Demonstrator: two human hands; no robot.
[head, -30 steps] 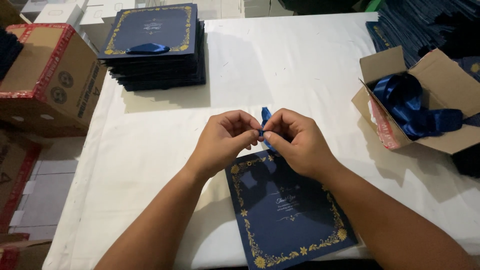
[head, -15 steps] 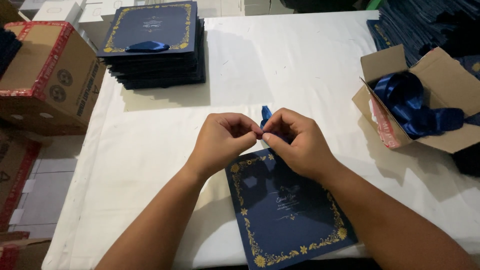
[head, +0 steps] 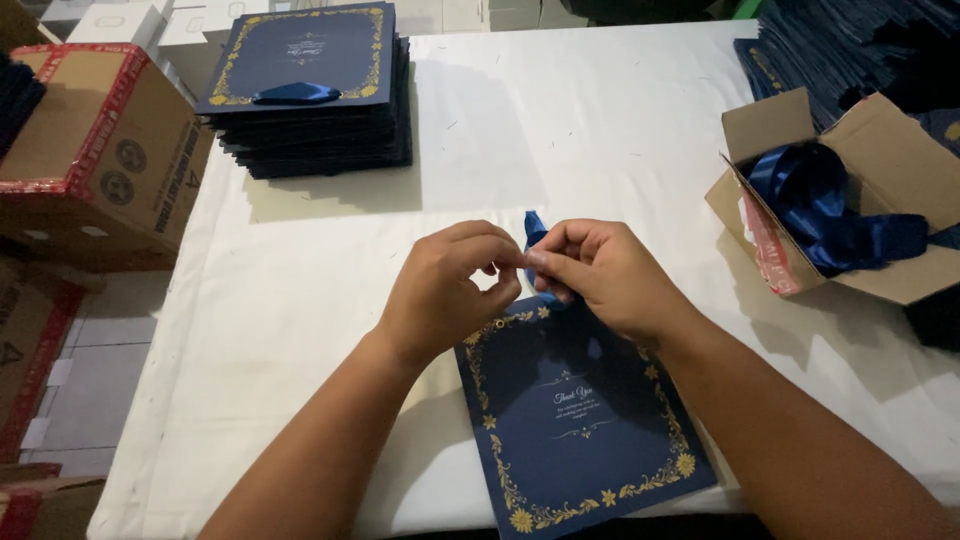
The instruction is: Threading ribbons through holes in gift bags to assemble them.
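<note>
Head camera, looking down at a white table (head: 600,120): we see two bare hands meeting over the top edge of a dark blue card (head: 580,420) with a gold floral border. The left hand (head: 445,290) has thumb and forefinger pinched together, the other fingers curled, and its fingertips touch those of the right hand (head: 600,270). Between them stands a small piece of blue ribbon (head: 533,232), poking up just above the knuckles; the right hand's thumb and forefinger are closed on it, while we cannot tell whether the left hand's pinch has hold of the ribbon too or only rests against it. The ribbon sits right at the upper edge of the card, which lies flat near the front of the table, tilted slightly, under both wrists.

At the far left of the table we see a stack of matching blue cards (head: 320,120), the top one bearing a finished blue bow (head: 296,93). To the right, an open cardboard box (head: 880,150) holds loose lengths of blue ribbon. A larger brown box (head: 90,150) with red trim stands off the table's left side.
</note>
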